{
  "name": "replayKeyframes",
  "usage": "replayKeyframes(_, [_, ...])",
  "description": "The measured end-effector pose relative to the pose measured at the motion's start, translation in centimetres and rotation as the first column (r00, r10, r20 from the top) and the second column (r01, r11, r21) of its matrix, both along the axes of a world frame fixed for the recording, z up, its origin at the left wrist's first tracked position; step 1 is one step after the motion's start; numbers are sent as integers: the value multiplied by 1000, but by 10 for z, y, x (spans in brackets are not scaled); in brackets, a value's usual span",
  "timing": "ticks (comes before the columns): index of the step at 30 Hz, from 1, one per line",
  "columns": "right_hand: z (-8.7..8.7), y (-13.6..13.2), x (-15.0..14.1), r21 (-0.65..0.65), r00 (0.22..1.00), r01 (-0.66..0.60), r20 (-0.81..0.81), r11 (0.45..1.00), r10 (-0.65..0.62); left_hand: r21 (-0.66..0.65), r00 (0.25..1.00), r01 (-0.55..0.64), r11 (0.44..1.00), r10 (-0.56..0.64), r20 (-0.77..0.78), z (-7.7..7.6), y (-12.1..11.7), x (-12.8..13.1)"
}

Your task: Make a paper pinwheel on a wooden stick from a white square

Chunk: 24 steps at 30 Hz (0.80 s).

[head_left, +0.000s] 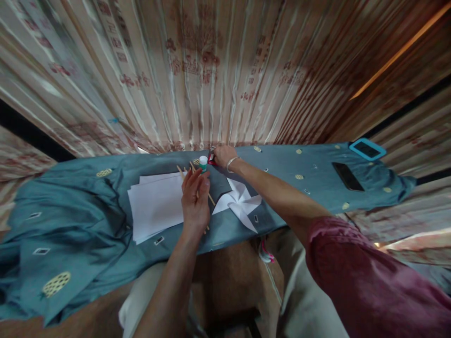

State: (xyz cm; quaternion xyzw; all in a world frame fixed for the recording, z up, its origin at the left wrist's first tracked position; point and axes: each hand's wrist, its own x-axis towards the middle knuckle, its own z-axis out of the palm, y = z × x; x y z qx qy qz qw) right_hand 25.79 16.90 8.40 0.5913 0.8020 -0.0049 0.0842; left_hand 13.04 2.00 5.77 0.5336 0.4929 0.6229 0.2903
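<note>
At the table's far edge, my right hand (224, 156) has its fingers closed on a small red object (211, 157) with a shiny part, perhaps a stapler; the fingers hide much of it. My left hand (196, 197) hovers palm inward with loosely bent fingers apart, holding nothing that I can see. Beneath and beside it lie several thin wooden sticks (211, 199). Just beyond its fingertips stands a small green container with a white cap (203, 161). A folded white paper pinwheel (238, 202) rests between my forearms. Left of my left hand is a stack of white paper sheets (157, 204).
A teal patterned cloth (282, 164) covers the narrow table and bunches up at the left. Toward the right end lie a dark phone (347, 176) and a blue-framed device (367, 149). A pleated curtain (197, 94) hangs right behind the table.
</note>
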Motion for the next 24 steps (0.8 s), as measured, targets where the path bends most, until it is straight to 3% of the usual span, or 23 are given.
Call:
replayKeyframes(9, [-7, -6, 12, 76, 947, 127, -305, 989, -98, -13, 999, 13, 1000, -12, 44, 0, 1, 2])
replayKeyframes(14, [-7, -27, 25, 41, 810, 209, -567, 977, -150, -87, 990, 100, 991, -90, 107, 0, 0, 4])
replayKeyframes(21, [-17, -124, 39, -166, 443, 94, -876, 982, -190, -249, 903, 287, 925, -174, 394, -6, -4, 21])
replayKeyframes(22, [-18, -136, 41, -227, 224, 26, -948, 974, -227, -263, 882, 328, 907, -194, 430, -6, -5, 25])
replayKeyframes(23, [-20, -145, 43, -269, 56, -31, -962, 963, -267, -275, 863, 364, 890, -212, 458, -6, -7, 28])
replayKeyframes(24, [-21, -151, 44, -296, -56, -68, -952, 953, -300, -289, 850, 393, 873, -225, 476, -5, -8, 31])
